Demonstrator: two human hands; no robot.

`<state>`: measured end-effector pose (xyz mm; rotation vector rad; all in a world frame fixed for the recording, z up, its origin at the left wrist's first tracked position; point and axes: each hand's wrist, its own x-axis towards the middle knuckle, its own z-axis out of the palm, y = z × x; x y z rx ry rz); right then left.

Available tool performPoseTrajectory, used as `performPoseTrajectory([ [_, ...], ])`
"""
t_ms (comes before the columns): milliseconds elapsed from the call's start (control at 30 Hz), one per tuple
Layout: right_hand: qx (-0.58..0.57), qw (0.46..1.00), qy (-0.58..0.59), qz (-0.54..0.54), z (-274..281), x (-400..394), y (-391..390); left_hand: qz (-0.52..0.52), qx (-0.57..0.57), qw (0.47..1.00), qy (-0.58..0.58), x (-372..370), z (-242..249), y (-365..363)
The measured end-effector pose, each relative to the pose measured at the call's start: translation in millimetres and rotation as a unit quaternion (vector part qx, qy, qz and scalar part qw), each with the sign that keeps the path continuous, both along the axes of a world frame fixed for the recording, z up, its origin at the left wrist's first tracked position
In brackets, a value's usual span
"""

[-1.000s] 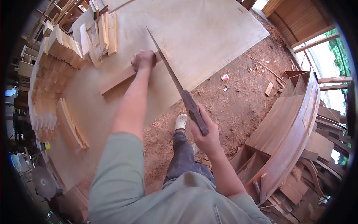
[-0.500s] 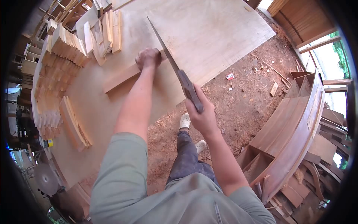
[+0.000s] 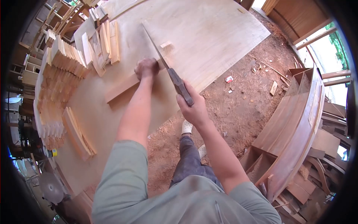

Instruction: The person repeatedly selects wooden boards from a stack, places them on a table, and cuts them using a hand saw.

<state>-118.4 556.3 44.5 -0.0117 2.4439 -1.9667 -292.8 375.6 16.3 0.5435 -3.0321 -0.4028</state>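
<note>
My right hand point(image 3: 194, 108) is wrapped round the dark handle of a handsaw point(image 3: 158, 50). Its long blade points away from me, over the end of a wooden block point(image 3: 121, 89). My left hand point(image 3: 146, 68) is closed over that block and presses it on the plywood sheet point(image 3: 209, 41). Just beyond the blade lies a small wood offcut point(image 3: 166, 45), apart from the block. The saw blade hides part of the block's far end.
Stacked wooden pieces point(image 3: 61, 86) line the left side of the sheet, with loose boards point(image 3: 108, 41) near the back left. Several curved strips point(image 3: 78, 132) lie nearer me. A long wooden cabinet frame point(image 3: 287, 127) stands on the right, on a dirt floor point(image 3: 231, 100) strewn with scraps.
A small offcut now lies separate beyond the saw. My right hand and the saw have shifted slightly left and down, while my left hand stays on the block.
</note>
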Motion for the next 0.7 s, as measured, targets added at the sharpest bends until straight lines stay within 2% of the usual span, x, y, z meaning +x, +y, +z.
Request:
performPoseTrajectory([
  [67,-0.009,0.999,0.050,-0.020,-14.8,2.7,-1.2,-0.015,-0.004,1.000,-0.004,1.1,4.0,0.7],
  [100,-0.022,0.999,0.014,-0.024,-12.7,21.6,8.3,0.012,-0.001,1.000,0.014,0.0,-7.7,-1.3],
  [167,-0.052,0.996,0.022,-0.065,-26.0,57.5,28.5,0.057,0.016,0.998,0.023,-15.7,-30.8,-8.9],
  [267,-0.070,0.992,-0.039,-0.097,-16.2,96.1,55.1,0.034,0.049,0.998,0.035,-4.2,-19.8,-8.0],
  [333,-0.074,0.993,-0.024,-0.089,-7.6,101.9,67.9,-0.123,0.066,0.989,0.047,14.6,-16.0,-27.6],
  [400,-0.058,0.995,-0.041,-0.067,-4.4,92.9,74.9,-0.182,-0.031,0.982,0.041,44.9,-10.4,-52.8],
  [433,-0.060,0.996,-0.019,-0.058,-8.3,87.5,80.3,-0.209,-0.037,0.977,0.031,57.5,-12.5,-73.3],
  [467,-0.047,0.997,-0.015,-0.053,-15.7,81.7,86.7,-0.210,0.007,0.977,0.026,65.6,-20.6,-95.8],
  [533,-0.037,0.998,-0.002,-0.054,-20.7,73.5,90.7,-0.184,-0.047,0.978,-0.084,83.6,5.5,-109.9],
  [600,-0.167,0.968,-0.080,-0.172,-20.8,74.3,91.2,-0.056,0.060,0.993,-0.086,95.5,5.2,-136.1],
  [633,-0.110,0.977,-0.019,-0.183,-16.5,74.9,88.5,-0.054,0.061,0.994,-0.077,94.5,-0.5,-150.6],
  [700,-0.152,0.966,-0.004,-0.211,-22.0,76.6,87.4,0.132,0.131,0.980,-0.070,90.1,-15.0,-171.6],
])
